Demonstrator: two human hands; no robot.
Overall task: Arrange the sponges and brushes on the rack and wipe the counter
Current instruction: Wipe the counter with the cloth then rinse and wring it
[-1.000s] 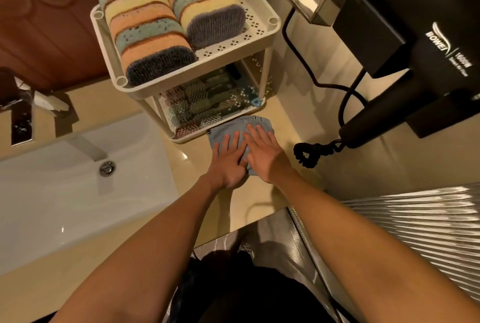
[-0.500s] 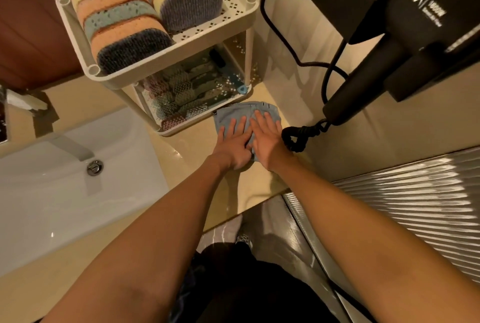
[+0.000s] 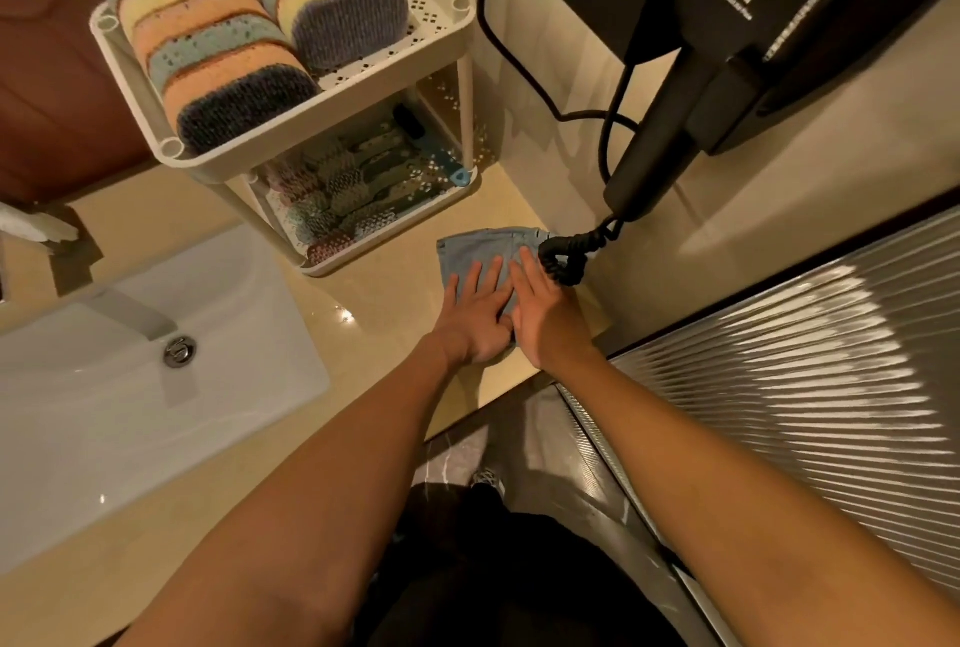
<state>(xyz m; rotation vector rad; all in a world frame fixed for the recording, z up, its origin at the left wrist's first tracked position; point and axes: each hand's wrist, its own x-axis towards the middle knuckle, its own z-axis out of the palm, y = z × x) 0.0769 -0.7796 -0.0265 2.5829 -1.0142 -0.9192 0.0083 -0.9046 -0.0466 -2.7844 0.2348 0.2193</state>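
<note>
The cloth (image 3: 478,246) has slid right, toward the cord (image 3: 566,251); left hand (image 3: 475,316) and right hand (image 3: 545,313) press it, fingers flat, side by side; best keep pressure even and skirt the cord.

Both hands (image 3: 511,316) flat — cloth (image 3: 480,246)

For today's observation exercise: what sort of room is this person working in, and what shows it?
Most likely a bathroom, perhaps a hotel's. A white sink is set into the beige counter, and a hair dryer hangs in a wall holder, its coiled cord dangling to the counter.
</note>
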